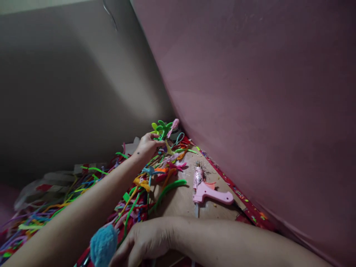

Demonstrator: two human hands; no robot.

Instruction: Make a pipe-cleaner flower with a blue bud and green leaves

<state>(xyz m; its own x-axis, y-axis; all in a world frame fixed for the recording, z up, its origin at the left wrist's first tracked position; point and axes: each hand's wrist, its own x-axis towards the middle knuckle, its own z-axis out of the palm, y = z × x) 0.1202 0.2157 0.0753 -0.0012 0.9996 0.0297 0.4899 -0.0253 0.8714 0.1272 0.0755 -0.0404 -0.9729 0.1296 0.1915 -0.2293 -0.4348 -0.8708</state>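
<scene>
Standing beyond and left of the pink glue gun (201,192), a green looped flower (164,128) is right at the fingertips of the left hand (147,145). That hand's thumb and fingers are drawn nearly together beside the green stem; whether they have hold of it I cannot tell. Nearer the wearer than the glue gun and to its left, the right hand (148,237) has its fingers curved and pointing down beside a blue fuzzy bundle (103,244). The bundle is just past the fingers, and the fingertips run out of view, so I cannot tell whether they grip anything.

Well left of the glue gun, pale packaging (46,187) shows red patches; any print is too small to read.

The green flower has several narrow, rounded petals of bright fuzzy strip, with a yellow-green flower (154,127) on its left and a pink fuzzy bud (174,126) on its right. The blue bundle is rounded and plush, with soft ridges. Left of the glue gun lie a light blue flower (151,170), a yellow-orange flower (142,183) and a curved green strip (172,184); farther left spreads a tangle of coloured pipe cleaners (62,204).
</scene>
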